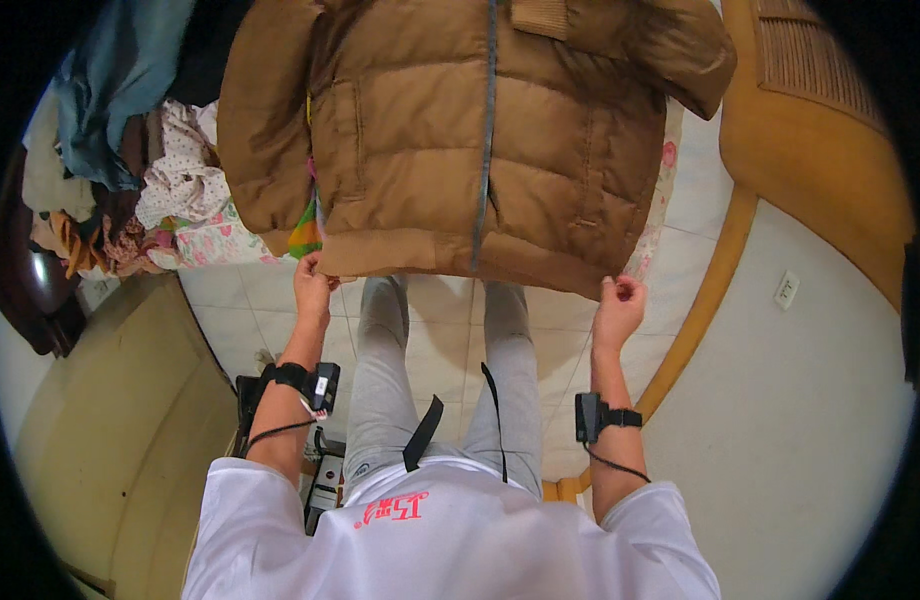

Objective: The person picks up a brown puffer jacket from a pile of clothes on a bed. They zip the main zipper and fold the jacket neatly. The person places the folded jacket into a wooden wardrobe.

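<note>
A brown quilted jacket (422, 142) lies spread with its front up, its grey-blue zipper (484, 150) running down the middle. My left hand (313, 287) pinches the left corner of the ribbed hem (385, 253). At the hem's right corner, my right hand (620, 304) grips the edge between thumb and fingers. One sleeve (268, 127) hangs down along the jacket's left side. The other sleeve (625, 34) is bent, and its ribbed cuff (539, 18) rests on the chest. The collar is out of view at the top.
Left of the jacket, a heap of clothes (182, 165) lies on a floral bedspread (219, 238). A curved wooden headboard (812, 127) stands on the right by a white wall (790, 420) with a socket (787, 290). Pale floor tiles (437, 337) show below the hem.
</note>
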